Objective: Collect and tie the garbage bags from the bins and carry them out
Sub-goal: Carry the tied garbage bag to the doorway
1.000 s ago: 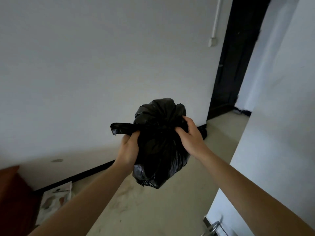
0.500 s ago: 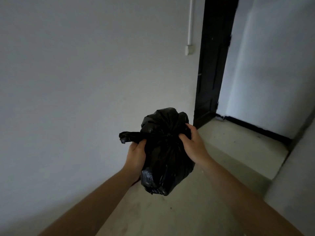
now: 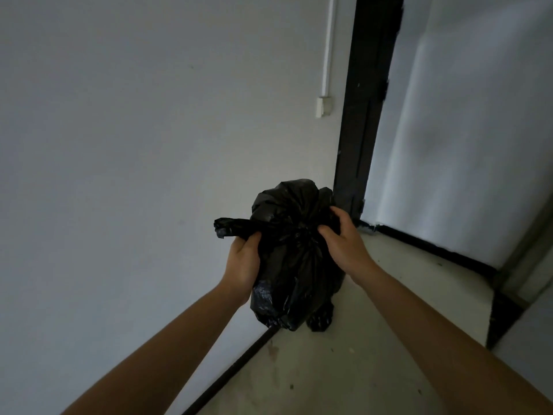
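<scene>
Entry: one view only, a head-worn wide-angle camera. It looked forward and down along both forearms. The black door frame (image 3: 368, 115) stood right of centre, beyond arm's reach. The garbage bag (image 3: 293, 265) hung mid-picture, below and left of that frame, close at arm's length, with the left hand (image 3: 242, 262) and right hand (image 3: 344, 244) gripping it.

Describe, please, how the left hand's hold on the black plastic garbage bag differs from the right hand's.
The left hand grips the twisted tail of the black plastic garbage bag; the right hand clutches its gathered top. The left hand sits lower than the right hand. Both grip plastic.
</scene>
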Motion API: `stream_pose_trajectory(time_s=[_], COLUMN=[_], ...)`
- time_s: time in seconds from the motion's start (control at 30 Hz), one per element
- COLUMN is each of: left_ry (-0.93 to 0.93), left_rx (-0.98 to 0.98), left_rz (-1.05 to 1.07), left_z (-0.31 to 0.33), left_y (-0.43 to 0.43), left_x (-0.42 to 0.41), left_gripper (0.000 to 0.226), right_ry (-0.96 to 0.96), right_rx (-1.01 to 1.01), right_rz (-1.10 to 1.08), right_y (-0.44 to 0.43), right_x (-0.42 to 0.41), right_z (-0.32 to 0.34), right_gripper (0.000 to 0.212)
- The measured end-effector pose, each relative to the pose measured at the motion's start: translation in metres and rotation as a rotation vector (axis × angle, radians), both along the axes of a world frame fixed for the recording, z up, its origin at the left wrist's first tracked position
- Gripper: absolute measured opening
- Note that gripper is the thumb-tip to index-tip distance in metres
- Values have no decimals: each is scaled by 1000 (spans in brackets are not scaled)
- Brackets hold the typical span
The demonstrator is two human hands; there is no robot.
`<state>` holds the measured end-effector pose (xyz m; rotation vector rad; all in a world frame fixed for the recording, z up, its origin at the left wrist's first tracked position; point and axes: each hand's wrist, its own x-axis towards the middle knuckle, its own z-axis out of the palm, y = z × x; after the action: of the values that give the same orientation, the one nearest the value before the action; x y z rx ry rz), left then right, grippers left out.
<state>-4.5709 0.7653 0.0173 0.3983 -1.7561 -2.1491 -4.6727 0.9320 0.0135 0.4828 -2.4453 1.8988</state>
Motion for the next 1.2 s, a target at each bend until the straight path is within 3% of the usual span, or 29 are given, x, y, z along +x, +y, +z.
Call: stream_pose_trajectory(time_s=[0.17, 0.3, 0.4, 0.5, 0.73, 0.8, 0.93, 1.0, 1.2], left_ry=[-47, -97, -145, -260, -511, -595, -701, -734, -802], left_rx=[21, 77, 100, 96, 126, 13, -505, -718, -1029], left_rz=[-105, -175, -217, -247, -191, -165, -57, -18, -194], left_z=[-12, -33, -64, -111, -184, -201, -262, -300, -448], left_y=[-52, -71, -70, -59, -31, -25, -28, -33, -43], left_x=[-114, -199, -240, -288, -394, -424, -476, -487, -522], left_gripper=[29, 30, 28, 27, 23, 24, 43, 42, 41], right_ry=[-70, -181, -359, -569, -652, -646, -512, -436, -274], right_rx=[-58, -98, -37, -42, 75, 132, 438, 559, 792], right_rz=[-82, -184, -253, -175, -121, -106, -75, -92, -70], right_y=[-28, -24, -10, 3, 24, 29, 36, 36, 24], right_x=[-85, -150, -185, -223, -341, -373, -425, -436, -461], right_z=[1, -23, -65, -116, -217, -241, -298, -333, -477], right_gripper=[77, 58, 69, 38, 18, 11, 17, 24, 22])
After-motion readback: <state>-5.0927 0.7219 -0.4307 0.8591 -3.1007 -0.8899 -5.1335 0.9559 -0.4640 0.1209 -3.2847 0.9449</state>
